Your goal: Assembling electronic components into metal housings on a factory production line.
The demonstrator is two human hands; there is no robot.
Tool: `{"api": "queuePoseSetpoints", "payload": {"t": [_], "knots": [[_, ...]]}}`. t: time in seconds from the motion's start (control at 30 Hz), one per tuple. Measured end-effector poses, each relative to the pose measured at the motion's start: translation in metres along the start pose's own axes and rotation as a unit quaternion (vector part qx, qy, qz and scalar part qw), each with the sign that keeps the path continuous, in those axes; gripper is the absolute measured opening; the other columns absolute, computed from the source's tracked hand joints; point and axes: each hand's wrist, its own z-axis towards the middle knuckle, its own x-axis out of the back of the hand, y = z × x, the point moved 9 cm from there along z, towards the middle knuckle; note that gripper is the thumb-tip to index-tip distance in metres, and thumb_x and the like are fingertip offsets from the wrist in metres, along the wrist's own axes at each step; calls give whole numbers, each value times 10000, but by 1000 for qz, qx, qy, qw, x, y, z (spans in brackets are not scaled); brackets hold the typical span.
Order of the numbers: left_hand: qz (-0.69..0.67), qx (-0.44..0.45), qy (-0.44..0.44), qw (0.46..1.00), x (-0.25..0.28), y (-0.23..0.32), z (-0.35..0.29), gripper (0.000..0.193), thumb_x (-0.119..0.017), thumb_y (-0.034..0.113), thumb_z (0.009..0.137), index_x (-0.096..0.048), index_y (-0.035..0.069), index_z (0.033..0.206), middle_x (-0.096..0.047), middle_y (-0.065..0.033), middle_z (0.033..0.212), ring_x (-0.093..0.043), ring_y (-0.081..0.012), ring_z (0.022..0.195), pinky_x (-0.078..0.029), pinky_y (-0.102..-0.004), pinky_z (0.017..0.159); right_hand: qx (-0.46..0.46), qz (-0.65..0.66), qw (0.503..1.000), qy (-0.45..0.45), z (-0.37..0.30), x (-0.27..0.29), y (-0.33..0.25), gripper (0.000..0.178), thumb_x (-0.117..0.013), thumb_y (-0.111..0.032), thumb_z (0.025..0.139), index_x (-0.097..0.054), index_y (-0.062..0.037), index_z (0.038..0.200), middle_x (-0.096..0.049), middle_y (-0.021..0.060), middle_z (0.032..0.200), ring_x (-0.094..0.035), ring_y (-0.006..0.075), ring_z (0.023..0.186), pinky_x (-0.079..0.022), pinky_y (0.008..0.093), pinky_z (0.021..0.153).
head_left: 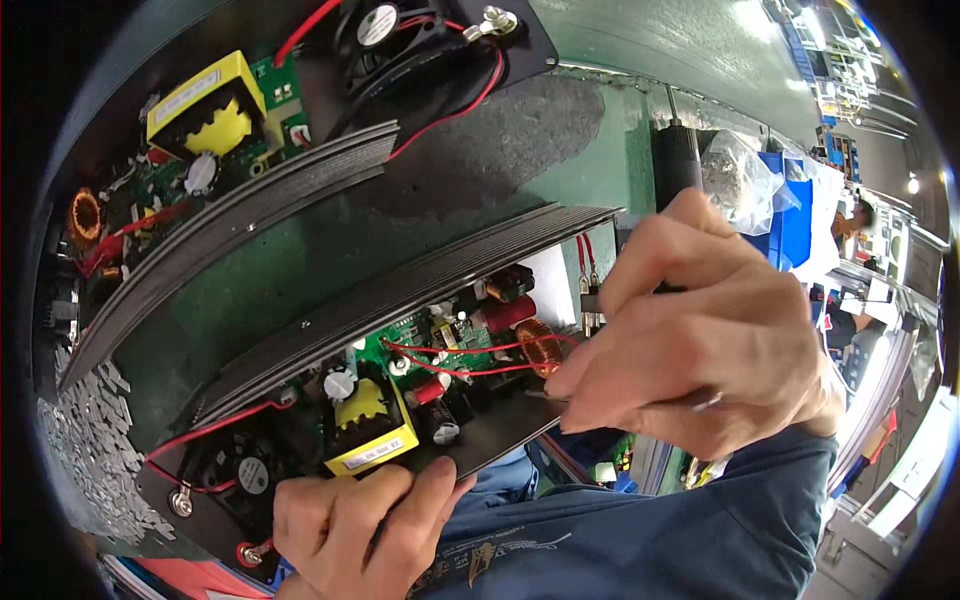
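An electronic power unit sits before me: a black metal chassis (495, 437) with a green circuit board (407, 330) inside. A yellow transformer (372, 428), a copper-wound ring coil (540, 348) and a small black fan (238, 462) are fitted in it. My left hand (370, 525) is closed over the chassis's near edge, beside the transformer. At the right end my right hand (700, 335) is pinched closed, with two thin red wires (460, 350) running from the board into its fingertips. The wire ends are hidden by the fingers.
A second, similar unit with a yellow transformer (208, 105) and finned black side (250, 225) lies at the far left. Small grey metal pieces (90, 450) are piled at the left. A black-handled screwdriver (677, 160) and a blue bin (790, 215) stand at the back right.
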Motion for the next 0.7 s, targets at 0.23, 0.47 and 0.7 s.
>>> {"api": "queuePoseSetpoints", "payload": {"t": [0.23,0.47,0.7], "knots": [[-4,0,6,1000,-3,1,1,343,-896,233,709,-725,184,1003,-578,18,896,-507,-234,803,-422,-356,688,64,-76,995,6,-6,-12,-8,279,-758,-166,611,-723,-106,881,-731,-42,861,-578,188,740,-381,339,731],[8,4,7,1000,-1,2,0,316,-882,217,735,-723,177,1004,-578,8,900,-510,-244,817,-423,-363,697,87,-83,992,47,-6,-17,-9,281,-749,-151,562,-695,-105,834,-639,-48,725,-563,188,718,-387,337,747],[5,4,13,1000,-2,4,2,292,-871,187,754,-720,160,1002,-575,-4,899,-510,-254,824,-423,-371,703,88,-90,992,15,-2,-15,-9,245,-770,-107,569,-679,-103,797,-556,-45,650,-555,174,699,-378,323,735]]}}
